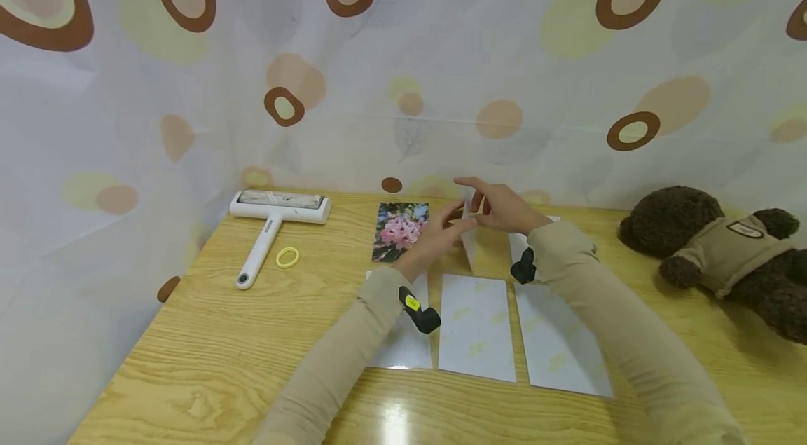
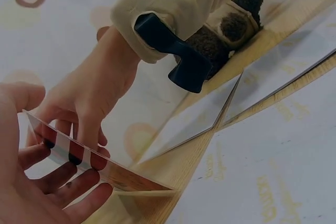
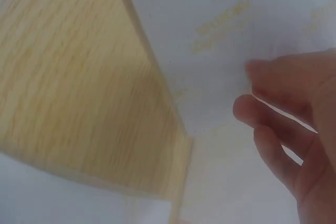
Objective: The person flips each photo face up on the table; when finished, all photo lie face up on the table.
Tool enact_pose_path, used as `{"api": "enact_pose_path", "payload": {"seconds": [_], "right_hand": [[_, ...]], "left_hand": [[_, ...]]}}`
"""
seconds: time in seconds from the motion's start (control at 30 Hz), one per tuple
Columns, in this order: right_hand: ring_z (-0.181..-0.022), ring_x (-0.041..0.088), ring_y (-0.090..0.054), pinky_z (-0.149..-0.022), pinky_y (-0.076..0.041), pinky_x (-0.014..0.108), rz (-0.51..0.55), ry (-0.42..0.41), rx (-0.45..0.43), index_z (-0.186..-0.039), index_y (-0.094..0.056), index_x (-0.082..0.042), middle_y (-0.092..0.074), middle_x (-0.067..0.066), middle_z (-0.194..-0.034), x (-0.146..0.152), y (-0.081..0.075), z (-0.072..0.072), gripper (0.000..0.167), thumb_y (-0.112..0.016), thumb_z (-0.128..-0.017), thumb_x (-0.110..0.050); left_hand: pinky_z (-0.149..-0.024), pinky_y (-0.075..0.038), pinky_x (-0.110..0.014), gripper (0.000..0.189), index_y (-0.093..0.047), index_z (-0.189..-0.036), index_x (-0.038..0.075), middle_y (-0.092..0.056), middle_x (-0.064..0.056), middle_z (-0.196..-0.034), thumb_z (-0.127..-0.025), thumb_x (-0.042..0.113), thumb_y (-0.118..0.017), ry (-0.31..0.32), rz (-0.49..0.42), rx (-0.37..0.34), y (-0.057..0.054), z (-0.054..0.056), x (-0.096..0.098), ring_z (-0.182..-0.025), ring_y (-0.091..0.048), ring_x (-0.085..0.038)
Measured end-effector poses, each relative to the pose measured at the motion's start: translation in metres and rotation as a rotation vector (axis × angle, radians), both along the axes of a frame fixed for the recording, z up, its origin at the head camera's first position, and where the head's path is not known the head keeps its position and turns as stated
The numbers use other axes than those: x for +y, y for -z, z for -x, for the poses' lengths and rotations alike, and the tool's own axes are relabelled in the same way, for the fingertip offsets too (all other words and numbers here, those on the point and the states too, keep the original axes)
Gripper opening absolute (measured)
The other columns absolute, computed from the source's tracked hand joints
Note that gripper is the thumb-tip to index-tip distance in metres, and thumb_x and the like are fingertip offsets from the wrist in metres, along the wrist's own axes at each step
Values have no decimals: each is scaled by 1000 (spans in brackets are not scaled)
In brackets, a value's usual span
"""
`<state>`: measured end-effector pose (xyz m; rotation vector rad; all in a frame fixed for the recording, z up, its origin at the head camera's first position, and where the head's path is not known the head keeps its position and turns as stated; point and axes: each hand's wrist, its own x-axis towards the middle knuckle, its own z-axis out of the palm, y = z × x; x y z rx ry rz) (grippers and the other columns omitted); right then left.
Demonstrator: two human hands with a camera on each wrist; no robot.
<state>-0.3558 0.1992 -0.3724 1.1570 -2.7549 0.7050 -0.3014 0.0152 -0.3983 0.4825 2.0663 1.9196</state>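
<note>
My left hand (image 1: 441, 235) pinches a photo card (image 1: 468, 238) that stands on edge. In the left wrist view its glossy side faces the left fingers (image 2: 79, 187) and mirrors them. The right hand (image 1: 502, 208) is at the card's other side, index finger stretched out above its top edge. In the right wrist view, the right fingertips (image 3: 249, 69) are at the card's white printed back (image 3: 210, 77), loosely bent. To the left lies a photo of pink flowers (image 1: 400, 231), face up. White-backed cards (image 1: 477, 326) lie in a row in front, and another (image 1: 518, 249) is partly hidden by the right wrist.
A white lint roller (image 1: 280, 210) and a yellow ring (image 1: 287, 258) lie on the left of the wooden table (image 1: 208, 361). On the right rests a brown teddy bear (image 1: 725, 249) in a beige top. A patterned curtain (image 1: 403, 66) hangs along the back edge.
</note>
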Motion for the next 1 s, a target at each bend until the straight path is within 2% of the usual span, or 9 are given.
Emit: {"api": "enact_pose_path", "payload": {"seconds": [0.13,0.27,0.4,0.53,0.7,0.8,0.9,1.0], "right_hand": [[-60,21,-61,-59,-49,31,49,38,-2,-137,-44,-2,-66,14,-87,3,-1,-2,48,-57,-91,3],[-61,25,-64,-59,-50,33,111,97,-81,-134,-47,-1,-64,17,-87,4,-5,-5,37,-44,-98,0],[-67,28,-66,-68,-54,41,152,138,-171,-136,-46,-1,-64,18,-89,6,-8,-7,35,-34,-104,-9],[-71,27,-67,-73,-54,48,193,155,-245,-138,-44,-2,-64,17,-94,11,-8,-9,41,-28,-107,-24],[-75,27,-67,-76,-52,51,219,175,-333,-142,-40,-5,-62,17,-100,17,-11,-11,48,-33,-105,-35],[-79,29,-67,-78,-51,50,211,188,-376,-145,-36,-5,-62,17,-105,19,-14,-14,50,-39,-104,-34],[-81,30,-66,-77,-51,45,189,193,-385,-145,-34,-3,-63,17,-107,21,-16,-18,52,-44,-103,-31],[-85,31,-65,-77,-51,40,151,193,-365,-146,-33,-3,-63,17,-107,26,-15,-19,55,-49,-101,-30]], "left_hand": [[-95,-49,-39,57,-28,-153,19,-35,-8,-153,-101,29,-49,61,-18,-24,0,-1,2,-126,-48,-27],[-97,-48,-37,62,-27,-153,20,-32,-5,-154,-98,29,-54,105,-16,-12,-1,-3,4,-124,-47,-25],[-98,-47,-37,63,-27,-153,20,-31,-6,-155,-98,28,-55,117,3,8,0,-4,4,-125,-46,-25],[-102,-45,-39,57,-28,-153,16,-30,-10,-156,-101,30,-48,132,21,35,4,-3,4,-131,-43,-28],[-109,-38,-45,55,-31,-151,13,-31,-9,-155,-105,41,-32,143,12,23,6,-2,5,-137,-38,-29],[-107,-39,-46,53,-31,-152,14,-36,-9,-152,-105,38,-34,145,7,9,6,-3,7,-134,-42,-31],[-101,-45,-42,50,-34,-150,14,-42,-10,-146,-104,30,-43,143,55,53,8,-3,10,-127,-47,-29],[-93,-48,-35,49,-38,-148,12,-45,-11,-141,-102,24,-49,140,159,161,9,-3,13,-121,-49,-26]]}}
